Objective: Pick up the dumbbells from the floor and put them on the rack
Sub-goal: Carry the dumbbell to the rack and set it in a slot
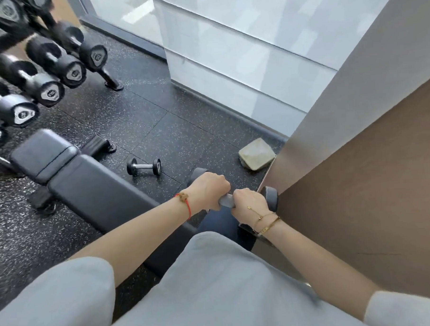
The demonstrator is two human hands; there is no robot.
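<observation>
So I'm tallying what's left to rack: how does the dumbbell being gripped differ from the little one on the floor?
The gripped dumbbell is bigger, with grey ends; both hands, left hand and right hand, close on its handle. The small dumbbell has dark ends and a shiny handle, and lies untouched beside the bench. Neither is on the rack.

My floor (138,121): speckled rubber, matt, rough. Small dumbbell (143,166): shiny chrome handle, dull black heads. Weight bench (97,190): smooth leatherette. Wall panel (373,205): matt brown wood.

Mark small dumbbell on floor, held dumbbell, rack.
small dumbbell (143,166): head view, chrome handle.
held dumbbell (270,197): head view, right end weight.
rack (112,81): head view, floor foot.
</observation>
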